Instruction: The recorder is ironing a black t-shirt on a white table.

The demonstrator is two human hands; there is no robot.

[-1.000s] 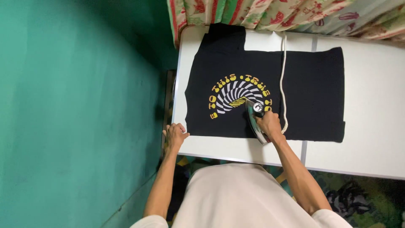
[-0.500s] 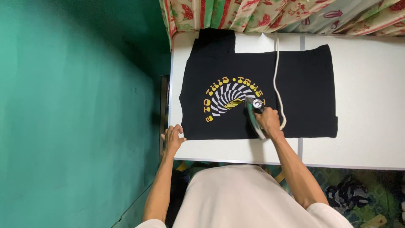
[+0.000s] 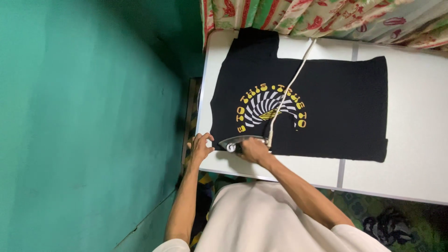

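Near the left hand (image 3: 199,148), the iron (image 3: 237,143) has slid over.

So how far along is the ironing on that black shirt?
Done: the black shirt lies spread flat on the white table, and its right half shows no obvious creases. In hand: the right hand holds the iron at the shirt's near left corner, cord trailing across the print, while the left hand pins that edge. Left: I cannot tell which areas are already pressed.

Light: even, bright on the white table (image 3: 410,154)
Shadow: dark along the green wall (image 3: 84,121) by the table's far-left corner
Focus: sharp, slight edge softness
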